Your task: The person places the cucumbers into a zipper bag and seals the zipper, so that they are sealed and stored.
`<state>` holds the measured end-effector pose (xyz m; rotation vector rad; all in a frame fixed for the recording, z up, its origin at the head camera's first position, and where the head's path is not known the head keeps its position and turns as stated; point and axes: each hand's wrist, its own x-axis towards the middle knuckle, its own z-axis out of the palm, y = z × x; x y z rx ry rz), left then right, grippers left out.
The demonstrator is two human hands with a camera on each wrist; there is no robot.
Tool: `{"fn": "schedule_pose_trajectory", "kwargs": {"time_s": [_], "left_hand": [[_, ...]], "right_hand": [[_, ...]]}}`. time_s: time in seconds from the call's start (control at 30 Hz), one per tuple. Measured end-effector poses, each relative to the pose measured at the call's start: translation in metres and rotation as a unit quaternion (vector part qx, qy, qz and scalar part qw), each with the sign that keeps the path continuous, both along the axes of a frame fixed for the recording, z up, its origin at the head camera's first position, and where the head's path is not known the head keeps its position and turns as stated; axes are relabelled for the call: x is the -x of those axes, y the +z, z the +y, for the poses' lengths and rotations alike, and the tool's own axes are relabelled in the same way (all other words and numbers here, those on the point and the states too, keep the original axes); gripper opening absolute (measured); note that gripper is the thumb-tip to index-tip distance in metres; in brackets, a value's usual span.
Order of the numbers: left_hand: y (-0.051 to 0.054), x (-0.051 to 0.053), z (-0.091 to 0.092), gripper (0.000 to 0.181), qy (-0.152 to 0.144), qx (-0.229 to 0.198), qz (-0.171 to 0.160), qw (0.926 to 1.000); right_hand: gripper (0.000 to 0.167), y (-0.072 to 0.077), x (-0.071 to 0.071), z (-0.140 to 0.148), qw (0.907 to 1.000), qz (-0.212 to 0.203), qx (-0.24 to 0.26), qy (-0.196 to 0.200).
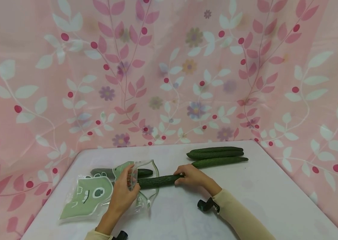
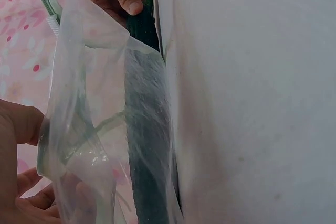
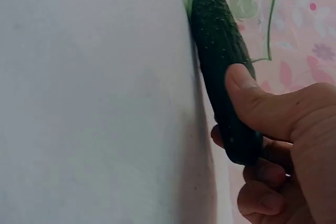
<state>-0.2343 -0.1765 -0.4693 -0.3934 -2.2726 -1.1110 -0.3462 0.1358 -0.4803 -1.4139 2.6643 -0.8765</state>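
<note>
A clear zip bag with a green cartoon face [image 1: 94, 196] lies at the left of the table, its mouth spread towards the right. My left hand [image 1: 122, 191] holds the upper side of the bag near the mouth, between thumb and fingers. My right hand [image 1: 191, 176] grips the right end of a dark green cucumber [image 1: 160, 181]; the thumb lies along it in the right wrist view. The cucumber's far part is inside the bag, showing through the plastic in the left wrist view. Behind it lies another cucumber [image 1: 145, 172], its left part dulled by plastic.
Three more cucumbers [image 1: 216, 154] lie side by side at the back right of the white table [image 1: 231, 206]. A pink floral curtain [image 1: 169, 66] hangs behind and on both sides. A dark wrist camera [image 1: 206, 205] sits by the right sleeve.
</note>
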Motion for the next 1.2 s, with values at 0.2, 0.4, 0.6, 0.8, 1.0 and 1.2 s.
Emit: {"fn": "schedule_pose_trajectory", "kwargs": {"time_s": [0.2,0.4,0.6,0.8,1.0,1.2], "left_hand": [[0.000,0.000,0.000,0.073,0.001,0.001,-0.004,1.0000],[-0.001,0.000,0.000,0.073,0.004,-0.002,-0.011,0.9999],[-0.001,0.000,0.000,0.072,0.003,-0.002,-0.010,0.9999],[-0.001,-0.001,0.001,0.072,0.002,0.000,-0.011,0.9999],[-0.001,0.000,0.001,0.073,0.002,-0.002,-0.015,0.9999],[-0.001,0.000,0.001,0.072,-0.001,-0.003,-0.017,0.9998]], "right_hand": [[0.028,-0.001,-0.002,-0.005,0.9983,0.049,0.029,-0.011],[0.026,-0.004,-0.004,-0.014,0.9924,0.105,0.053,-0.036],[0.025,-0.003,-0.010,-0.022,0.9952,0.086,0.035,-0.032],[0.030,0.003,-0.016,-0.024,0.9937,0.095,-0.048,-0.034],[0.027,0.003,-0.017,-0.028,0.9866,0.152,-0.057,-0.010],[0.024,-0.002,-0.017,-0.032,0.9813,0.192,-0.007,-0.016]]}}
